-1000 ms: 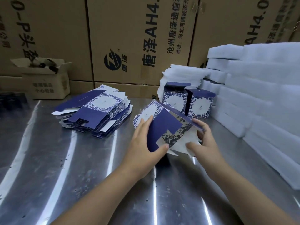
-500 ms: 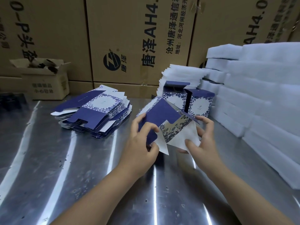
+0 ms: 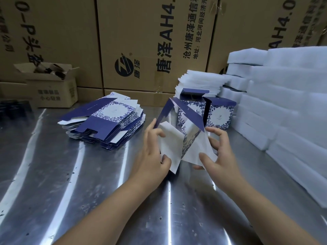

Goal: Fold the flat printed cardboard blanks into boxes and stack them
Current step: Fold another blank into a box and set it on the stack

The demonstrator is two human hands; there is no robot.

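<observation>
A half-opened blue and white cardboard blank (image 3: pixel 178 138) is held above the steel table between both hands, its white inner flaps turned towards me. My left hand (image 3: pixel 154 152) grips its left side, thumb on a white flap. My right hand (image 3: pixel 215 152) holds the right side, thumb on the lower white flap and fingers curled behind. A pile of flat printed blanks (image 3: pixel 106 122) lies to the left. Two folded boxes (image 3: pixel 221 114) stand upright side by side just behind the held blank.
Stacks of white foam sheets (image 3: pixel 283 103) fill the right side and stand behind the boxes. Large brown cartons (image 3: pixel 150 41) wall off the back. A small open carton (image 3: pixel 51 85) sits at the back left on the steel table (image 3: pixel 70 183).
The blank has been opened out from nearly flat into a tube shape, and its white bottom flaps now face me. Both hands shifted their grip around it.
</observation>
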